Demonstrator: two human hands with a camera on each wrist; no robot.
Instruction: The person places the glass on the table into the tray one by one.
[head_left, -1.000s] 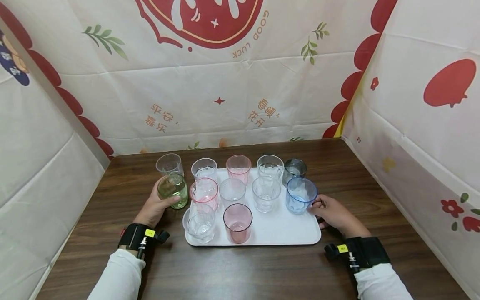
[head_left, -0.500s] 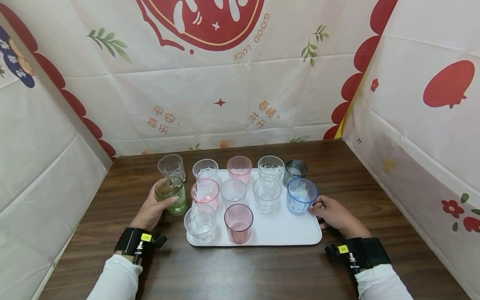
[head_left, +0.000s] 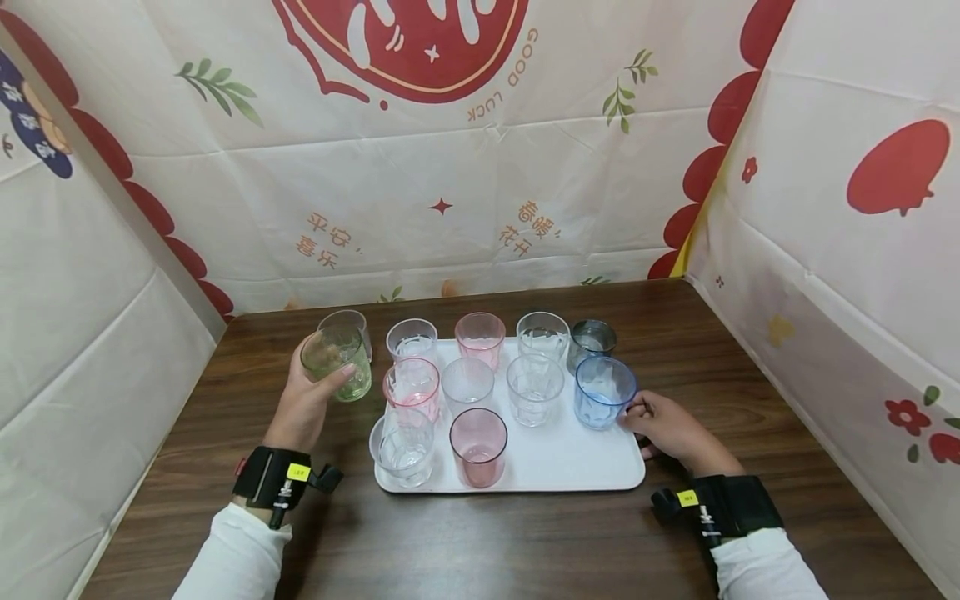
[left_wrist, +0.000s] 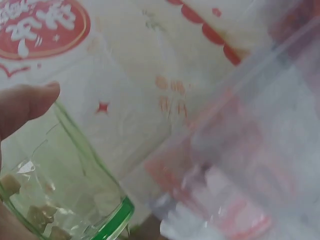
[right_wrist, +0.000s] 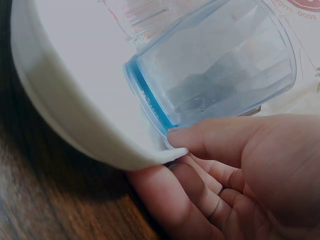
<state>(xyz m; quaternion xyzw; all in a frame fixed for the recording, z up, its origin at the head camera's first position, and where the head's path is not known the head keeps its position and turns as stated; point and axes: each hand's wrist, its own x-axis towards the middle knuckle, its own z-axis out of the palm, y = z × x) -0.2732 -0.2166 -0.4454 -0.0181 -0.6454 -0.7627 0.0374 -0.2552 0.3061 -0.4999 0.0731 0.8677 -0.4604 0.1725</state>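
My left hand [head_left: 296, 408] grips a green glass [head_left: 337, 371] left of the tray, slightly tilted. Its thumb crosses the front, and fingers wrap the far side. Behind it a clear glass [head_left: 347, 316] is partly hidden. In the left wrist view the green glass [left_wrist: 75, 175] shows its thick green base. My right hand [head_left: 671, 433] pinches the right edge of a white tray [head_left: 577, 471]. In the right wrist view the thumb [right_wrist: 210, 140] lies on the rim against the base of a blue glass [right_wrist: 215, 70], with fingers under the rim [right_wrist: 145, 157].
On the tray stand several glasses, among them a purple-pink one [head_left: 478, 450], a red-rimmed one [head_left: 412, 392] and clear ones such as this front-left glass [head_left: 405, 454]. A dark grey glass [head_left: 592, 340] stands at the back right. Fabric walls [head_left: 450, 167] enclose the wooden table [head_left: 480, 550].
My left hand has raised the green glass and shifted it away from me and slightly left, tilting it more; it now covers more of the clear glass behind. My right hand stays on the tray.
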